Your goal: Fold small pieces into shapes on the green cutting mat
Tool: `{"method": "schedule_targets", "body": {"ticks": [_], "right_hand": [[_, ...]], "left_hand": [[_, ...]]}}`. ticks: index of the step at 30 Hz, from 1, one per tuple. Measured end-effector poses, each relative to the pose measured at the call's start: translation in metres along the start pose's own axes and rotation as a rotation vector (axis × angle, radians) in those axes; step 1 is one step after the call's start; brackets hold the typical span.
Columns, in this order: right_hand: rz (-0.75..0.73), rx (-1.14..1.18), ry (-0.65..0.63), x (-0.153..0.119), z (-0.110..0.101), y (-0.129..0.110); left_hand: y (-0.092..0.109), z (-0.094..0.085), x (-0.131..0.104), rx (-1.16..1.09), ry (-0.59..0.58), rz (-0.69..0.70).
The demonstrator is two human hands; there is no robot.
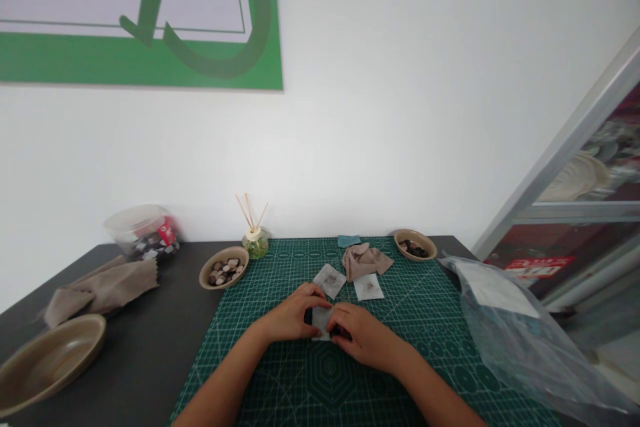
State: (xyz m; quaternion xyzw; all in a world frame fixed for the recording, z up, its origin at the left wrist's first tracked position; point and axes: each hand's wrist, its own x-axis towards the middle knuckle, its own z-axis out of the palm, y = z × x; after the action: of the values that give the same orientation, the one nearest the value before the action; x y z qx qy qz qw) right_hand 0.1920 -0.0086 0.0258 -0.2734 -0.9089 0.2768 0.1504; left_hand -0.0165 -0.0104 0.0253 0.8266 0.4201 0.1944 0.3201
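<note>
A small white sachet (321, 321) lies on the green cutting mat (280, 373) between my hands. At its left side, my left hand (294, 313) curves round it, the thumb and forefinger resting on its edges. The bent fingers of my right hand (364, 333) close on its right edge; what lies under those fingertips is hidden. Just beyond are two more flat white sachets, one at the left (330, 280) and one at the right (369, 287), each with a dark patch in the middle. A crumpled beige cloth (364, 260) touches them.
Bowls of dark and pale pieces stand at back left (224, 268) and back right (415, 245). A reed diffuser (255, 243), a blue cloth piece (349, 240), a plastic tub (143, 233), a beige cloth (107, 285), an oval bowl (55, 360) and a clear plastic bag (520, 340) surround the mat.
</note>
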Motion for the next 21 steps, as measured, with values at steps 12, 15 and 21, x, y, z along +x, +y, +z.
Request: {"method": "schedule_targets", "body": {"ticks": [12, 15, 21], "right_hand": [[-0.024, 0.042, 0.007, -0.0015, -0.0012, -0.0009], [-0.053, 0.053, 0.002, -0.0004, 0.0014, -0.0017], [-0.008, 0.020, -0.002, -0.0020, -0.0017, -0.0012]], "left_hand": [[0.0011, -0.0001, -0.0002, 0.007, -0.001, -0.009], [0.0011, 0.0001, -0.0001, 0.009, 0.008, 0.000], [0.0007, -0.0001, -0.0002, 0.012, -0.004, -0.009]]}}
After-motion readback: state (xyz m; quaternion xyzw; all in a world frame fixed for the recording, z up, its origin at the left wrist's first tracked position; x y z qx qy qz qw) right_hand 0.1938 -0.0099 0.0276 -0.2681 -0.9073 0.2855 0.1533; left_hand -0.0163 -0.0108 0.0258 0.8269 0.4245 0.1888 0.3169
